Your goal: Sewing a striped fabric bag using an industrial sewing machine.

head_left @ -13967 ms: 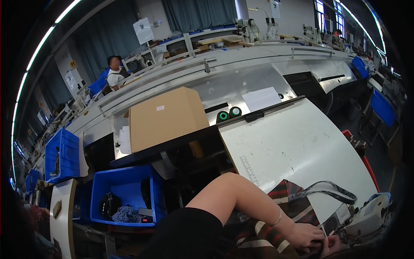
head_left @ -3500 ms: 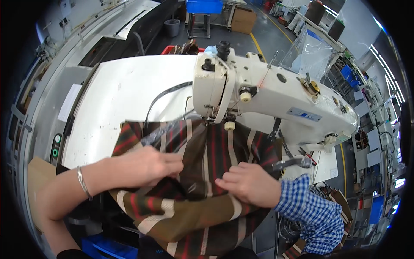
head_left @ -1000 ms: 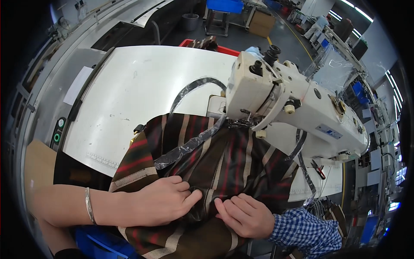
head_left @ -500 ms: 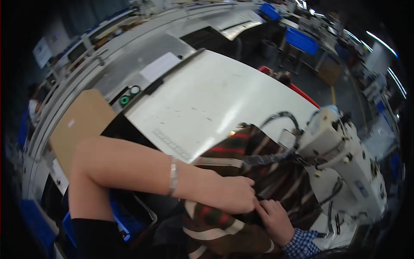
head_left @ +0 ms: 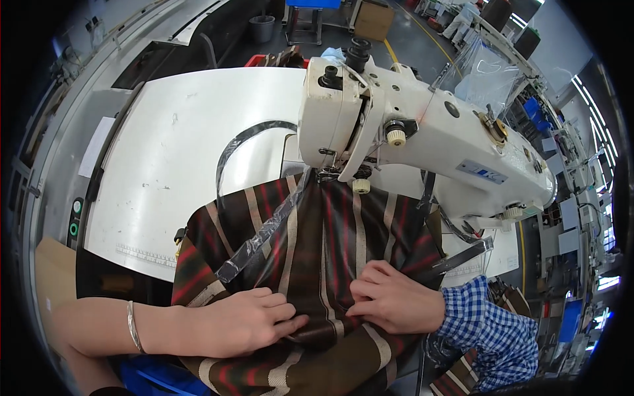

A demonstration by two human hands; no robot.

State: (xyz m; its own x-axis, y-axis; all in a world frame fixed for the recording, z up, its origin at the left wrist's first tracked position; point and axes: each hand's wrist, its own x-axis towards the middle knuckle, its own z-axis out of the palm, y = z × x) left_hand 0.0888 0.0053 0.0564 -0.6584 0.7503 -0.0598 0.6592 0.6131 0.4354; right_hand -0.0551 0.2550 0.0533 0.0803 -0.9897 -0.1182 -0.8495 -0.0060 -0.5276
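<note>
A dark brown striped fabric (head_left: 307, 254), with red and cream bands, spreads from the sewing machine's needle area down over the near table edge. My left hand (head_left: 241, 322), a bracelet on its wrist, grips the fabric left of the middle with curled fingers. To the right, my right hand (head_left: 396, 300), in a blue checked sleeve, pinches the same cloth. A fold runs between the hands toward the white sewing machine (head_left: 422, 112). The cloth's far edge lies at the presser foot (head_left: 330, 175). One shiny dark strip (head_left: 264, 241) slants across the fabric from there.
The white tabletop (head_left: 178, 119) extends left of the machine, and a dark curved strip (head_left: 228, 155) rises from it. Another dark strip (head_left: 465, 256) lies by my right sleeve. Beyond are a grey bin (head_left: 262, 29), a cardboard box (head_left: 374, 20) and a distant person (head_left: 460, 21).
My view has turned right, bringing the machine to the middle. My hands, close together before, are now apart, and the bunched fabric lies more spread out below the needle.
</note>
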